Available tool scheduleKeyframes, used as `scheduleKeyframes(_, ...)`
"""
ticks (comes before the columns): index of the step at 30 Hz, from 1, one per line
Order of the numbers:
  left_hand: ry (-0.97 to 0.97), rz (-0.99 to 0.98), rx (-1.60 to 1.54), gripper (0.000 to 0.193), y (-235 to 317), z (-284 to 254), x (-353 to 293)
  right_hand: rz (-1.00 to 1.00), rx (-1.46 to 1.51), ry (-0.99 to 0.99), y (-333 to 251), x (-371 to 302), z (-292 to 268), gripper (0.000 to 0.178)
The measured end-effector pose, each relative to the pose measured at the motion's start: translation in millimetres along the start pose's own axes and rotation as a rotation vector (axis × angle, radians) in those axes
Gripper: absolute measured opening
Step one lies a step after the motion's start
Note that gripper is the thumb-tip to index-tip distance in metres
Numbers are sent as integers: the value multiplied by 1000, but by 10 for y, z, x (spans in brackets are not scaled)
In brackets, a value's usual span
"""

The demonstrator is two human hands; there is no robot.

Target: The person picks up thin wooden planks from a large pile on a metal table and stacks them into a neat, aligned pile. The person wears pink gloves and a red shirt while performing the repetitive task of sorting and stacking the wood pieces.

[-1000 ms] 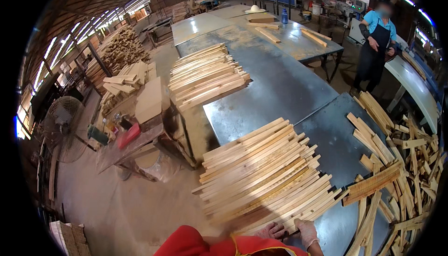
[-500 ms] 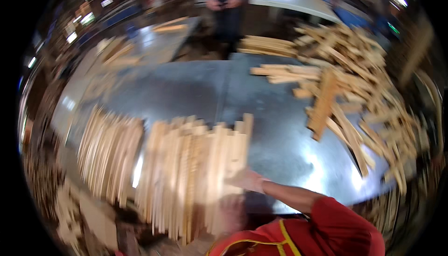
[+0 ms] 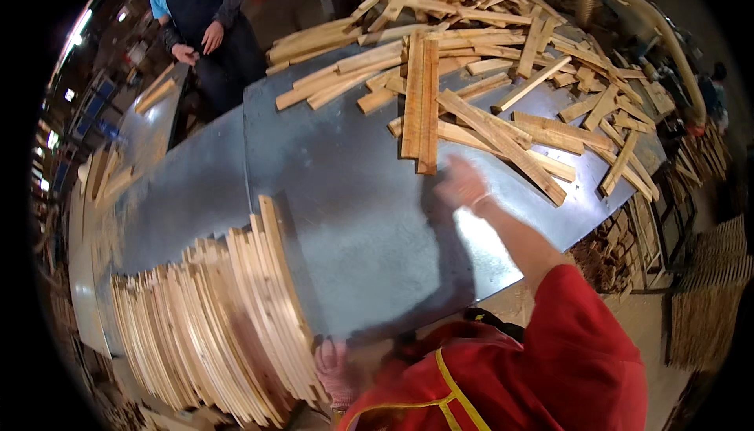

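Observation:
Motion blurs my right hand (image 3: 463, 184), stretched out over the table just short of the near end of two brown boards (image 3: 420, 109) lying side by side. Its fingers look extended, with nothing in them. My left hand (image 3: 334, 370), in a pink glove, is low at the table's near edge. Its fingers point up, open, beside the near end of the last strip in a row of wooden strips (image 3: 208, 329); whether they touch it I cannot tell. The strips stand packed side by side in a long row, their far ends uneven.
A heap of loose wooden pieces (image 3: 487, 7) covers the far right of the metal table (image 3: 330, 195). Beyond the table's far left stands a person (image 3: 208, 26) in a blue shirt and dark apron. Stacked wood (image 3: 707, 297) is on the floor to the right.
The view has swung to the right. My right hand has left the row of strips and moved far and right toward the boards. My left hand remains by the row's right end.

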State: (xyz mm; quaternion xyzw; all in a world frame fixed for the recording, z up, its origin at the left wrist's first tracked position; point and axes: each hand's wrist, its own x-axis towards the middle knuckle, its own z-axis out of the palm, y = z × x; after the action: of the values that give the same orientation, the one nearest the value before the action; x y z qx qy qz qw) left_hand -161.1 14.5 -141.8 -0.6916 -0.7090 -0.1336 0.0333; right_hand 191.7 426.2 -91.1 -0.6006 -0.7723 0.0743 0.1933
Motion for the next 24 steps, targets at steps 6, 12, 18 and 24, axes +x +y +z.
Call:
scheduleKeyframes(6, -751, -403, -366, 77, 1481, 495, -901, 307, -278, -193, 2259, -87, -437, 75)
scheduleKeyframes(12, -1221, -717, -885, 71, 2371, 584, -1545, 353, 593, -308, 2330, -673, -145, 71)
scheduleKeyframes(18, -1349, -815, -1319, 66, 2758, 402, -1999, 150, 532, -348, 1230, -929, -25, 75)
scheduleKeyframes(24, -1098, -849, -1347, 63, 3298, 625, -2570, -82, 93, -418, -81, -1327, 288, 75)
